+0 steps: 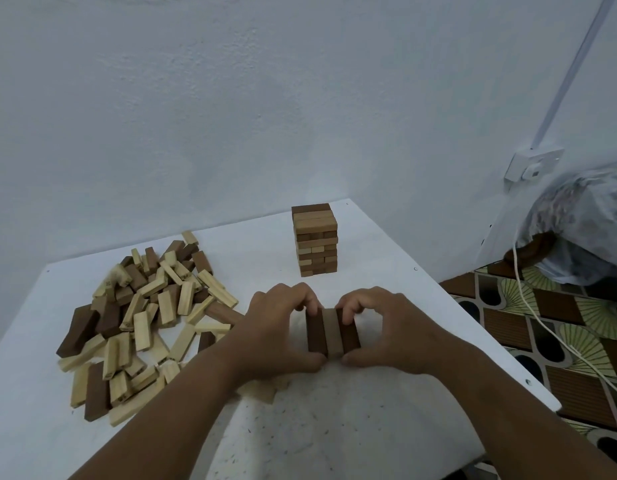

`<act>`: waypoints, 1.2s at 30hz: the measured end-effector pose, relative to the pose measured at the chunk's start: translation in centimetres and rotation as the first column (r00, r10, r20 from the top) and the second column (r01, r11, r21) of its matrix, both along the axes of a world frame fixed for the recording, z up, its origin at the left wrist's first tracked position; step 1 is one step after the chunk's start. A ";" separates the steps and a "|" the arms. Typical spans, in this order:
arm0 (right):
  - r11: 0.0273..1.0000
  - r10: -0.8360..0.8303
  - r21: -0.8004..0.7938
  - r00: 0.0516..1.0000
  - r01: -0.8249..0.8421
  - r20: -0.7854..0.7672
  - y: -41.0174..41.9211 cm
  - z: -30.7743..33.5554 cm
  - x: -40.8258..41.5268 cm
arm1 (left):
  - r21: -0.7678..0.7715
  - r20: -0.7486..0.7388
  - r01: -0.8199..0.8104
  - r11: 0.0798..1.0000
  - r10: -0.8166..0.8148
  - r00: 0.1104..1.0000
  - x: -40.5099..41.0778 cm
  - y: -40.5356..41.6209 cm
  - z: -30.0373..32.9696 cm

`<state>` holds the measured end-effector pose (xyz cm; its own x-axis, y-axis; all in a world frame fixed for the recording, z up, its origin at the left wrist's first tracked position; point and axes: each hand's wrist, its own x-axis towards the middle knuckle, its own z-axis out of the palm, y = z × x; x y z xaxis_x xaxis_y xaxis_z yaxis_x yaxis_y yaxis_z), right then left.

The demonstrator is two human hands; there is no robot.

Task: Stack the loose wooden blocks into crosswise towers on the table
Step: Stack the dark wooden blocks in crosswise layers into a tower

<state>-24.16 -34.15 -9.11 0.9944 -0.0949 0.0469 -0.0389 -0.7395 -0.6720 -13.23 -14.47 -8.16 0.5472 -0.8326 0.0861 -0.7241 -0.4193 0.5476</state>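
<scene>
At lower centre, the left hand (277,332) and right hand (392,332) pinch a row of three blocks (333,332), dark-pale-dark, on the white table (335,427). Left, the loose pile (144,320); beyond, at centre, a finished tower (315,240).

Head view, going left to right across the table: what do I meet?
Pile of loose wooden blocks → left hand → row of three blocks held between both hands → right hand. The finished tower stands farther back.
</scene>
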 end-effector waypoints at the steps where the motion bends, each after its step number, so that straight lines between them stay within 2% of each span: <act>1: 1.000 -0.003 0.009 1.000 0.003 0.020 -0.1 0.4 0.2 | -0.023 -0.002 -0.008 1.000 0.008 1.000 0.0 0.0 0.3; 9: 0.998 0.043 0.047 0.987 -0.051 0.154 -1.3 6.2 3.0 | -0.257 0.035 -0.052 0.965 0.063 0.997 2.3 0.1 5.1; 16: 0.996 0.073 0.035 0.979 -0.082 0.191 -3.1 10.3 7.4 | -0.315 0.034 -0.063 0.947 0.078 0.996 6.0 -1.6 9.1; 26: 0.997 0.068 0.018 0.985 -0.072 0.157 -6.8 9.6 13.8 | -0.283 -0.033 -0.104 0.954 0.099 0.995 11.9 -5.4 8.4; 36: 0.995 0.099 0.007 0.991 -0.100 0.090 -8.6 7.8 16.2 | -0.231 -0.050 -0.105 0.967 0.096 0.994 13.8 -6.5 6.3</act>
